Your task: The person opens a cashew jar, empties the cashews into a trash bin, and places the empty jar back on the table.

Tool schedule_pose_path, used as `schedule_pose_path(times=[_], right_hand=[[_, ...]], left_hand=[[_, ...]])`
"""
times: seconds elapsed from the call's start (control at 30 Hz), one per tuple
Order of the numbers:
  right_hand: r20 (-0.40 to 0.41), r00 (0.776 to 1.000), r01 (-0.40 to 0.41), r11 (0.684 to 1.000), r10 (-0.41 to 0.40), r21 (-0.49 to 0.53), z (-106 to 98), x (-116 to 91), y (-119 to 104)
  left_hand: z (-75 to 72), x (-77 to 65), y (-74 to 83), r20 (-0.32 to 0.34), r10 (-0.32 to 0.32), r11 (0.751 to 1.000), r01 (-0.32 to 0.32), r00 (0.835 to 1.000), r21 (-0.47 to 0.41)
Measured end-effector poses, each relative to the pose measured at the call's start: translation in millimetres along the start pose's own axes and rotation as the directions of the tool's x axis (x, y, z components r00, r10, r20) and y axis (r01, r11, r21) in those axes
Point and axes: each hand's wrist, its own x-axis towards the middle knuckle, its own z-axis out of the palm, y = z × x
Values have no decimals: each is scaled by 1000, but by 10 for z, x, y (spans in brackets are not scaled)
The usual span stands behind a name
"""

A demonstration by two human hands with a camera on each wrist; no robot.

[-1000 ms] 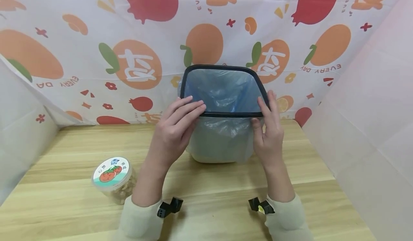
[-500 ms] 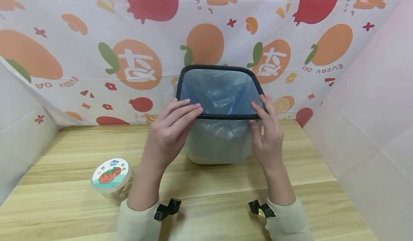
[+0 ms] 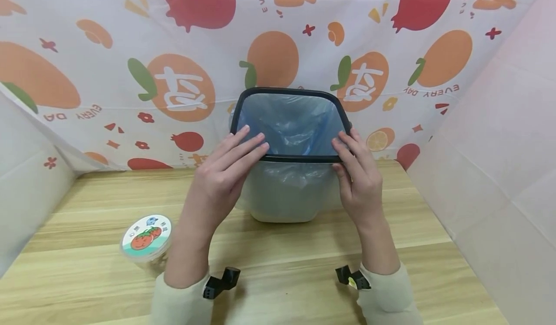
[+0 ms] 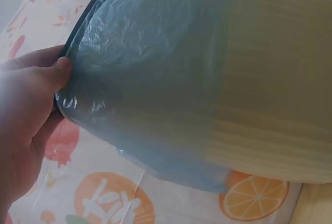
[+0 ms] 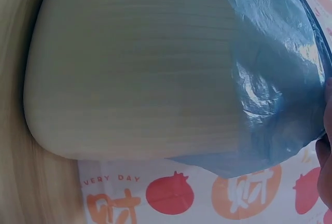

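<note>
So I've got a pale, smooth-looking plastic bin on the desk, right in front of the fruit-print cloth. Boxy with rounded corners, and the wrist cams show faint lines running base to rim. A thin, shiny, crinkly blue liner covers the inside and folds down outside like a loose cuff, with a black rim round the mouth.

Both hands are on that rim. My left grip is closed on it, fingers over the top and thumb outside on the liner. My right grip pinches the opposite side the same way, opened only about as wide as the edge.

Left thumb is hidden from the head cam; left wrist shows it fine. Right wrist view cuts most of that hand off. The round clear jar is partly behind my left forearm, contents hard to make out.
</note>
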Motion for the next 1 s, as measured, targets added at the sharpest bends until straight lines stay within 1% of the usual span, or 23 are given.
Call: schedule_pose_path(times=[0.17,0.27,0.4,0.53,0.7,0.9,1.0], right_hand=[[3,998,62,997,-61,-42,-42,39,-63],[23,996,87,994,-86,-66,-73,66,-100],[50,995,88,994,-85,-69,-104,95,-132],[57,995,79,995,-76,-58,-116,106,-148],[27,997,77,997,-76,-13,-81,100,-146],[-35,996,80,996,-79,28,49,71,-123],[-42,997,74,997,-72,31,106,62,-118]], left_hand=[[29,8,0,-23,20,1000,-20,1000,18],[35,16,6,-29,28,999,-27,999,24],[27,31,23,-31,30,999,-30,999,18],[6,42,45,-26,27,1000,-27,999,16],[-25,47,64,-17,25,999,-24,1000,23],[-69,48,60,-16,28,999,-28,999,34],[-94,49,49,-22,29,999,-28,999,39]])
